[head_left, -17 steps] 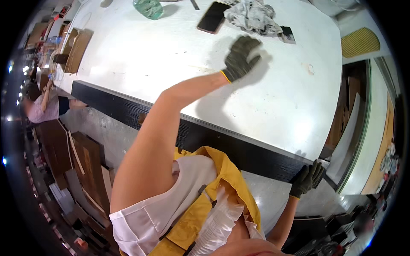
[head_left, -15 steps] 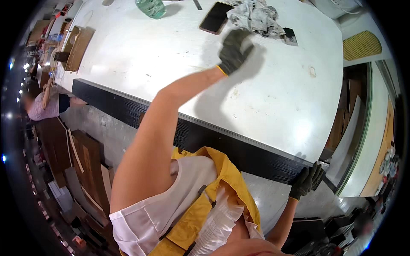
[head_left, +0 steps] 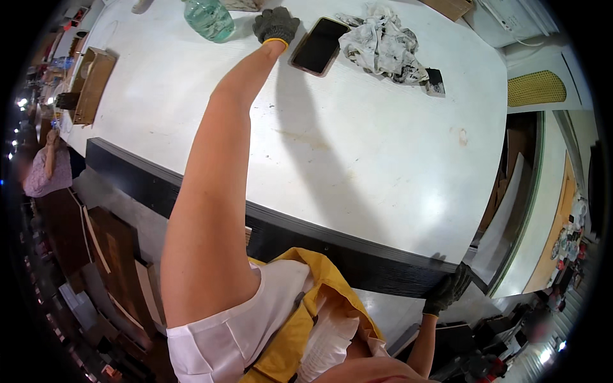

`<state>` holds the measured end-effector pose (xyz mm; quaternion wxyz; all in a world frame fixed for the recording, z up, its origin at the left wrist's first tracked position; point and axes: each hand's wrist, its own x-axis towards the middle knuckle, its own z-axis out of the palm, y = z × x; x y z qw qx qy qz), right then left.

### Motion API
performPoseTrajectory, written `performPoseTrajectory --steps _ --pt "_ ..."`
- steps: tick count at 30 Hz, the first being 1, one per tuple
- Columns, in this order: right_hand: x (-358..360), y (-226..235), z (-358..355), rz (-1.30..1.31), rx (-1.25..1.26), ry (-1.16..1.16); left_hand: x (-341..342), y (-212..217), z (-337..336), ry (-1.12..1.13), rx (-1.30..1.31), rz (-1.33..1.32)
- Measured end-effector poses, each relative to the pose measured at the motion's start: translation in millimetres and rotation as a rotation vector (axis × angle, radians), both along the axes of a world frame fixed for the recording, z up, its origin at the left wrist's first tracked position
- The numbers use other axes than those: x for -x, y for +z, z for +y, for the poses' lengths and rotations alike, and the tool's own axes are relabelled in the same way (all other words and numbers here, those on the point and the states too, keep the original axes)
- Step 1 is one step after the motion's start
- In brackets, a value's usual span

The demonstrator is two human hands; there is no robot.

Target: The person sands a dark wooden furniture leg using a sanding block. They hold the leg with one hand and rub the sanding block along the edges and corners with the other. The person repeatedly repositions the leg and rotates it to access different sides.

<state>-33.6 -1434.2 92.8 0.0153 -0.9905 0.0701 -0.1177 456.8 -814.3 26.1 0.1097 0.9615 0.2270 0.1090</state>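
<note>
My left hand point(head_left: 276, 25), in a dark grey work glove with a yellow cuff, reaches across the white table to its far side. It is between a pale green glass vessel point(head_left: 209, 20) and a dark phone point(head_left: 319, 46). Its fingers point away and downward, so their grip is hidden. Along the table's near edge lies a long black board point(head_left: 357, 262) with a grained face. My gloved right hand point(head_left: 448, 290) is at the board's right end, its fingers along that end. Right of the phone lies a crumpled, stained white cloth point(head_left: 382, 45).
A small dark-and-pale piece point(head_left: 435, 83) lies beside the cloth. An open cardboard box point(head_left: 94, 86) stands at the table's left edge. Brown boards point(head_left: 115, 252) lean at the lower left, and a person point(head_left: 50, 167) is beyond the table's left end. A white cabinet-like piece with yellow mesh point(head_left: 536, 88) stands right.
My left hand has moved left and farther away, from beside the cloth to a spot beyond the phone, where a thin metal strip showed before. My right hand stays at the board's end.
</note>
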Motion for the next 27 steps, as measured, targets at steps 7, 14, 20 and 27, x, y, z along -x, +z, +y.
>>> performPoseTrajectory --steps 7,14,20,27 --pt "0 -2 0 0.01 0.014 0.024 -13 -21 33 -0.241 -0.13 -0.266" --pt "2 7 7 0.009 -0.024 -0.006 -14 -19 55 -0.329 -0.11 0.087" --pt "7 6 16 -0.042 0.028 0.001 3 8 55 -0.392 -0.118 0.402" --pt "14 -18 0 -0.059 -0.003 -0.08 36 -32 109 -0.558 0.125 -0.094"
